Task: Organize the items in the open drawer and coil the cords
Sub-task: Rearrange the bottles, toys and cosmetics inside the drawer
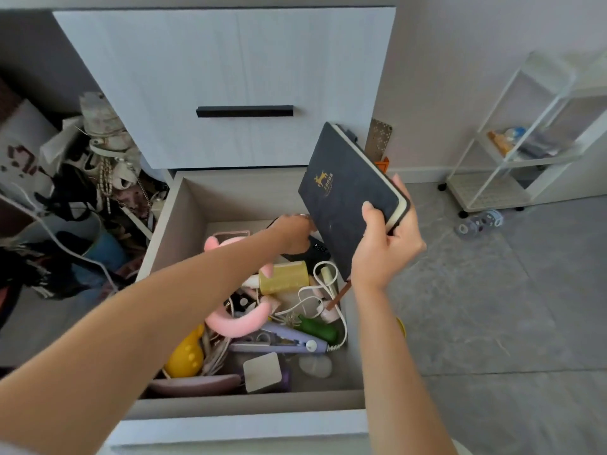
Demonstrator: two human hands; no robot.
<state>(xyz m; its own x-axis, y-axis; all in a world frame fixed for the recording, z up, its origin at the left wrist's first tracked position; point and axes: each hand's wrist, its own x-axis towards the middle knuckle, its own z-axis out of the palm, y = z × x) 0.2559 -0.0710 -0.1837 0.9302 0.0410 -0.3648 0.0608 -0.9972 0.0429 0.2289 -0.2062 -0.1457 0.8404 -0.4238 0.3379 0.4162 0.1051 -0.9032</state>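
The open drawer (184,218) holds a jumble of items. My right hand (387,244) grips a dark notebook (345,192) with a gold emblem, tilted upright over the drawer's right side; its brown ribbon hangs down. My left hand (295,229) reaches deep toward the back of the drawer, fingers on a black object (315,249) partly hidden behind the notebook; how the fingers lie is unclear. Below lie a white cord (323,284), a pink plush ring (236,323), a yellow-green roll (284,277), a green item (317,328), a lilac tool (282,343) and a yellow toy (187,354).
A shut drawer front (230,60) with a black handle stands above. A heap of bags and clothes (82,178) lies to the left. A white wheeled shelf cart (512,159) stands at the right on the grey floor, with a small clear object (479,221) near it.
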